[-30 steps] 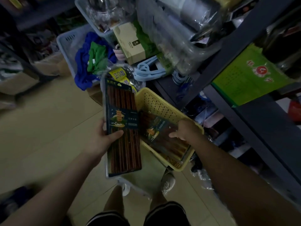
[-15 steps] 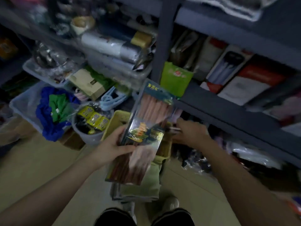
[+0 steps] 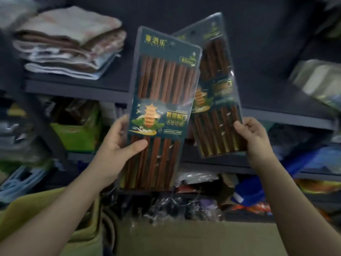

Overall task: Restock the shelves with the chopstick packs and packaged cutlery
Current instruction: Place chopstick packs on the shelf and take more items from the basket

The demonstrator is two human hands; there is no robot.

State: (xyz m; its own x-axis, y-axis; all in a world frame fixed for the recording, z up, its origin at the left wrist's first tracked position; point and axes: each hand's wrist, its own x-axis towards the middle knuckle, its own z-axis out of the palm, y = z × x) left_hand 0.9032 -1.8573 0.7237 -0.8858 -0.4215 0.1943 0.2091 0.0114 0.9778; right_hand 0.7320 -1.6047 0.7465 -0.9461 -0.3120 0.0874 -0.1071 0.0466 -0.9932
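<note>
I'm seeing left hand (image 3: 118,148) gripping front chopstick pack (image 3: 162,108), thumb across it; right hand (image 3: 252,137) pinching second chopstick pack (image 3: 219,115) at 2 o'clock, behind, overlapping.

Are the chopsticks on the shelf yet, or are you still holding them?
Still holding them. Picking up looks done: the left hand grips one chopstick pack and the right hand grips a second pack, both raised in front of the dark shelf beside the folded towels. Neither pack is on a shelf yet, so placing them is left. No packaged cutlery can be made out in view.
</note>
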